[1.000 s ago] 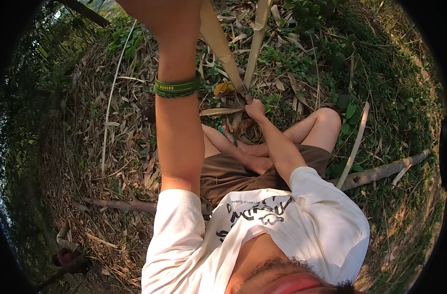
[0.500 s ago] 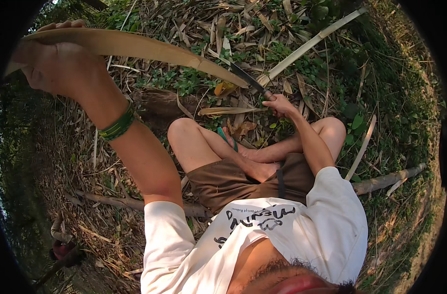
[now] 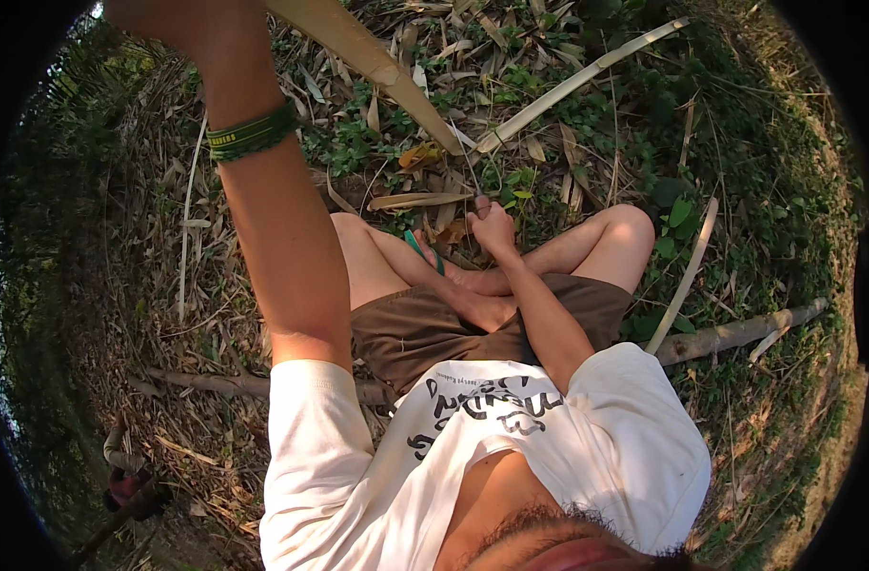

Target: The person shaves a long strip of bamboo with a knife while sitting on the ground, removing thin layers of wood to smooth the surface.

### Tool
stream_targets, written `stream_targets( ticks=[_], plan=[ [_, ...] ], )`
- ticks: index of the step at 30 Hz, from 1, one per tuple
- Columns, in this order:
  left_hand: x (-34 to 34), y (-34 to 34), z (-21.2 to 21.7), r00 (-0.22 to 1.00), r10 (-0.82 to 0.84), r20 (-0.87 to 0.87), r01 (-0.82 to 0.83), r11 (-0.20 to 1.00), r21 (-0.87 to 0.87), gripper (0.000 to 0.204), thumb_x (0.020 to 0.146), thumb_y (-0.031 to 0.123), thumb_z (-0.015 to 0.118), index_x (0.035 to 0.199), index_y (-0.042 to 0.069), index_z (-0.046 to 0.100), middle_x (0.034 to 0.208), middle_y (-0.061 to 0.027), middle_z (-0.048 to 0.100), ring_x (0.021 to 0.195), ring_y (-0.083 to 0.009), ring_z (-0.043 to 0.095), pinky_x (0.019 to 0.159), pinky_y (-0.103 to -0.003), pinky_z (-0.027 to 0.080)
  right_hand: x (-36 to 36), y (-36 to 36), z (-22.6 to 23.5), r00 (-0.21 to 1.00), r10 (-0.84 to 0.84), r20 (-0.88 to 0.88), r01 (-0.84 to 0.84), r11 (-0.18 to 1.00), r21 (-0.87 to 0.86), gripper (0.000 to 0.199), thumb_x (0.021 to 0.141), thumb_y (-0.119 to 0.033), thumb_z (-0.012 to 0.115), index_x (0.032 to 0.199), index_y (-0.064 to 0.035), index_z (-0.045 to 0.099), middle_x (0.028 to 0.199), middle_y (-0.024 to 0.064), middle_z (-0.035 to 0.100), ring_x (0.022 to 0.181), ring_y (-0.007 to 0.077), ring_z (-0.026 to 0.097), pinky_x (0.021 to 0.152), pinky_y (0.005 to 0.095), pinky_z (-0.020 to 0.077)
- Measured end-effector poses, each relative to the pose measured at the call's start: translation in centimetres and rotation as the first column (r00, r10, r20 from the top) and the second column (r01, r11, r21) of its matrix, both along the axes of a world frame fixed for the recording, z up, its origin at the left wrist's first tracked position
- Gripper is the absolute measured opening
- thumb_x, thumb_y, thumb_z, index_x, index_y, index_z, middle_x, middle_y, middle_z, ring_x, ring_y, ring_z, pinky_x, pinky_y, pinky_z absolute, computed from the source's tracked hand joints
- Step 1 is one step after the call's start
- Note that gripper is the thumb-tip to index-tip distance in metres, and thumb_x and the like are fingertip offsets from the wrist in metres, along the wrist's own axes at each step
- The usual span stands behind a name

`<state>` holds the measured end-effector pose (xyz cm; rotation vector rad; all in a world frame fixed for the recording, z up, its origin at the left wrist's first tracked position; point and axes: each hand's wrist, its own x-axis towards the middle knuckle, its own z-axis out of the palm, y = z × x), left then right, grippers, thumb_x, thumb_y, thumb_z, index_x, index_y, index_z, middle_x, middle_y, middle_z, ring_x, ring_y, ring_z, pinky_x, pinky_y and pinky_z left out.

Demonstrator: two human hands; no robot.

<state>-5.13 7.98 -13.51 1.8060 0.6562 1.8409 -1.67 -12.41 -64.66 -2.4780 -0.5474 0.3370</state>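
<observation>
Left hand point(image 3: 192, 19) — top-cropped, pale strip point(image 3: 379, 68) — likewise

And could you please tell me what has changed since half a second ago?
The left hand has moved up and rightward to the picture's upper edge, and the wide strip slopes more steeply. The right hand has shifted left and nearer the body, with the knife pointing straighter ahead. It still grips the knife; the other strip still slants off right.

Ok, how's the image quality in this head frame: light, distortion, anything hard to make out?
Head view: black fisheye border around a rounded picture; head view: uneven sun and shade on the white shirt; head view: left hand dim and cut off by the upper edge; head view: right hand fairly clear, its knife blade only a thin line.
</observation>
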Motion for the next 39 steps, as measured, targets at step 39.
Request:
stream_targets(
  ticks=[39],
  plan=[
    [-19.0,-0.1,-9.5,0.758,-0.175,0.628,0.246,0.969,-0.027,0.055,0.105,0.055,0.035,0.087,0.007,0.053,0.048,0.0022,0.042,0.035,-0.0064,0.041,0.035,-0.023,0.032,-1.4,13.7,8.2,0.259,0.661,-0.705,0.449,0.564,0.693,0.033,0.105,-0.031,0.046,0.126,-0.0057,0.049,0.123,0.0172,0.064,0.096,0.0251,0.062,0.076,0.0397,0.0572]
  ],
)
